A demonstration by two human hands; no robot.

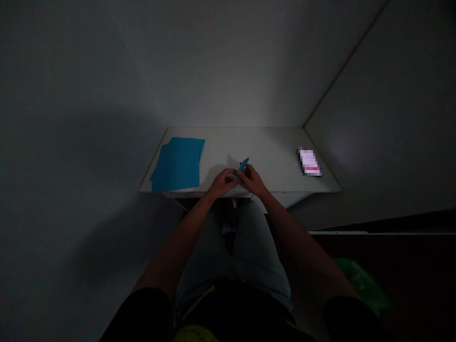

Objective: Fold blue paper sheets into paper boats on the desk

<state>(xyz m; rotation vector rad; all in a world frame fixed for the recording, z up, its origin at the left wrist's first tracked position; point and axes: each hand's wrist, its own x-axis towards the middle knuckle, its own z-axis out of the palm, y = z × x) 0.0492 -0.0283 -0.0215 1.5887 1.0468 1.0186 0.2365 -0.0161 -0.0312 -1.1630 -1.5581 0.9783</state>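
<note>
Your lap (231, 256), in pale trousers, sits just below the desk's front edge. White desk (270, 147) ahead, fitted into a wall corner. Green bag (359, 285) low at right, dim, off the desk. Blue paper (177, 164) at the desk's left end: one stack, apparently two overlapping sheets. Your hands are together at the front edge, knuckles touching, both clenched. Left hand (223, 183) curls round the strip's lower end; right hand (252, 180) grips higher. Pale card (309, 161) near the right edge, one only, pixelated. Blue strip (243, 165), one, held between both hands, upper tip poking out past your right hand.
</note>
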